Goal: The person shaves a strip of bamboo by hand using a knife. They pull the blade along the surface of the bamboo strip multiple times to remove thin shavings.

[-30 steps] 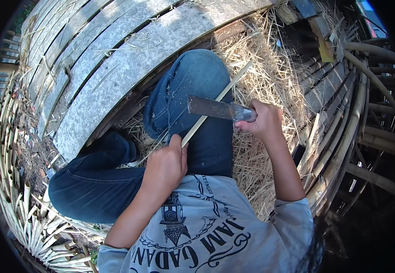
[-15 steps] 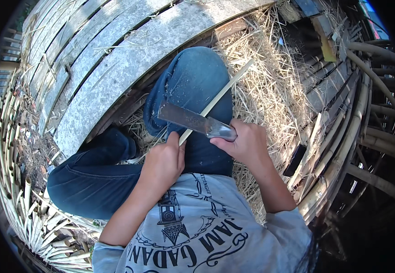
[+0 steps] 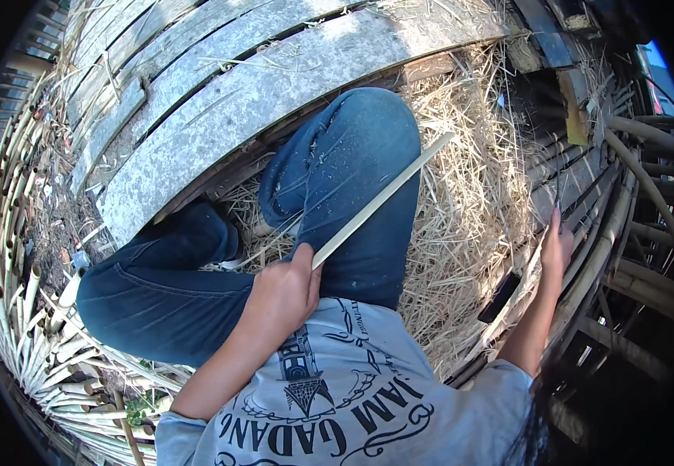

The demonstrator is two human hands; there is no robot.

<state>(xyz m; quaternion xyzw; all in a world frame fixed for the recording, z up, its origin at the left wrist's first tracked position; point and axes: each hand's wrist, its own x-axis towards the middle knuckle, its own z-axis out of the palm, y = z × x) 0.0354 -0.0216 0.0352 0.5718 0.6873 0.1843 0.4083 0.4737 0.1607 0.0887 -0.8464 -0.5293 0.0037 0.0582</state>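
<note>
My left hand (image 3: 284, 293) is closed in front of my shirt, gripping the near end of a pale, flat bamboo strip (image 3: 383, 198). The strip slants up to the right across my raised knee, and its far tip reaches over the shavings. Out at the right, by the bamboo poles, my right hand (image 3: 556, 248) is closed around the handle of a broad-bladed knife (image 3: 558, 186). The blade points away from me and shows nearly edge-on, as a thin dark line. Most of the handle is hidden in the fingers.
Pale shavings (image 3: 469, 179) lie heaped right of my knee. Weathered planks (image 3: 220, 101) stretch across the far left. Cut bamboo poles (image 3: 80, 404) are stacked at the left, and more poles (image 3: 613, 225) run along the right. A dark flat object (image 3: 500, 299) lies below my right hand.
My right hand has swung away to the right with the knife, off the bamboo strip. The left hand keeps its hold, and the strip now lies at a lower slant.
</note>
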